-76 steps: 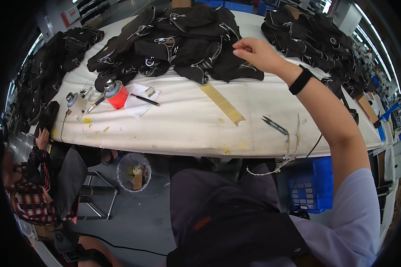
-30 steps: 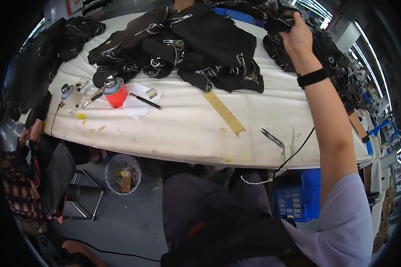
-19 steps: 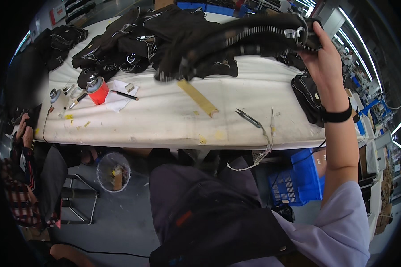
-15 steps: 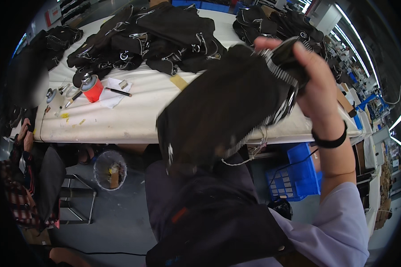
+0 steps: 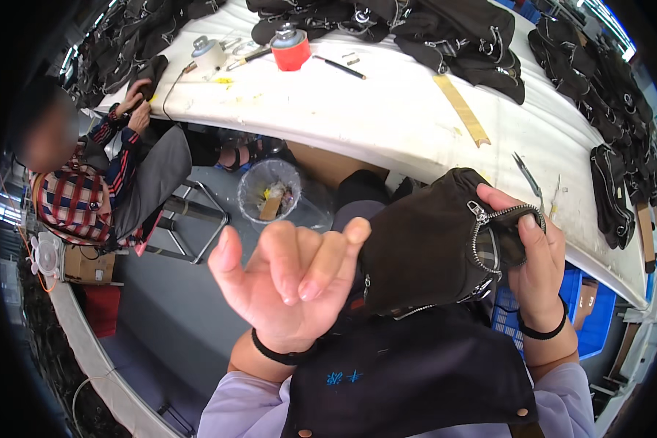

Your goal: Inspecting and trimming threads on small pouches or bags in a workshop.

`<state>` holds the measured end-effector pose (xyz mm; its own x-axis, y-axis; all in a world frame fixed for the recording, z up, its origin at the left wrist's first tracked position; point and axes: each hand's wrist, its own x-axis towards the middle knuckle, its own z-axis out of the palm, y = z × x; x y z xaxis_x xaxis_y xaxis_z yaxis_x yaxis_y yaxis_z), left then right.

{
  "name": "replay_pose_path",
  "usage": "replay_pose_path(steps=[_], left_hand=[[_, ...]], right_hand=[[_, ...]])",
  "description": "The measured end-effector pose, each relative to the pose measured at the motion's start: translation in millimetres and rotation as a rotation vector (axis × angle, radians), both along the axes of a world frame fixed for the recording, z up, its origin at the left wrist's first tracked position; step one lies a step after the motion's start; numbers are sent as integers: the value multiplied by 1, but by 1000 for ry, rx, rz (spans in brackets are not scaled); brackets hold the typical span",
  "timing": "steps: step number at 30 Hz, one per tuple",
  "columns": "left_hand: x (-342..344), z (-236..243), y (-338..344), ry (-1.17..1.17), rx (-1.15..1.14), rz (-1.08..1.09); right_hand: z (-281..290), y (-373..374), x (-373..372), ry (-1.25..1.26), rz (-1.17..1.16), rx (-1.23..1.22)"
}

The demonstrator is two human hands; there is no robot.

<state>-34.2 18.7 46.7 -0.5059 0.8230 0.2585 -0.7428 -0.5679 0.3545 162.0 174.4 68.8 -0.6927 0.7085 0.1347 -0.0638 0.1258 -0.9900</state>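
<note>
A dark cloth bag [image 5: 420, 248] hangs over my lap, close to the table's front edge. Its metal zipper [image 5: 477, 212] curves around an opening with a little of the lining showing. On the right, my right hand [image 5: 542, 266] is closed on the bag's edge beside this zipper, thumb on top. My left hand [image 5: 292, 281] is left of the bag, palm up, fingers apart and partly curled, with nothing in it. I cannot tell whether its fingertips touch the bag's left side.
On the white table [image 5: 358, 109] lie heaps of dark bags [image 5: 460, 36], a red can [image 5: 290, 50], a yellow strip [image 5: 461, 109] and thread snips [image 5: 527, 175]. Below stand a lined bin [image 5: 270, 175] and a blue crate [image 5: 598, 321]. A co-worker [image 5: 87, 182] sits at the left.
My right hand has come down with the bag, from above the table to near my lap. My left hand has come into view. The view has swung toward the left.
</note>
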Motion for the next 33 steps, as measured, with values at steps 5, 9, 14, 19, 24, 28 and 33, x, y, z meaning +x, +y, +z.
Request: replay_pose_path(steps=[5,9,14,19,24,28,33], left_hand=[[1,3,3,-54,33,-47],[-5,4,4,9,40,-32],[-5,5,6,157,46,-51],[-5,2,11,149,114,-100],[5,0,14,86,6,-67],[3,-15,14,247,-25,-49],[3,-19,13,342,-29,-87]], right_hand=[[-15,-5,-5,36,-14,-26],[-22,-8,-7,58,-53,-101],[-26,-7,-7,57,-58,-115],[-25,-8,-6,58,-55,-111],[-25,-12,-12,49,-12,-36],[-22,-14,-15,-37,79,158],[-24,-16,-17,-33,116,200]])
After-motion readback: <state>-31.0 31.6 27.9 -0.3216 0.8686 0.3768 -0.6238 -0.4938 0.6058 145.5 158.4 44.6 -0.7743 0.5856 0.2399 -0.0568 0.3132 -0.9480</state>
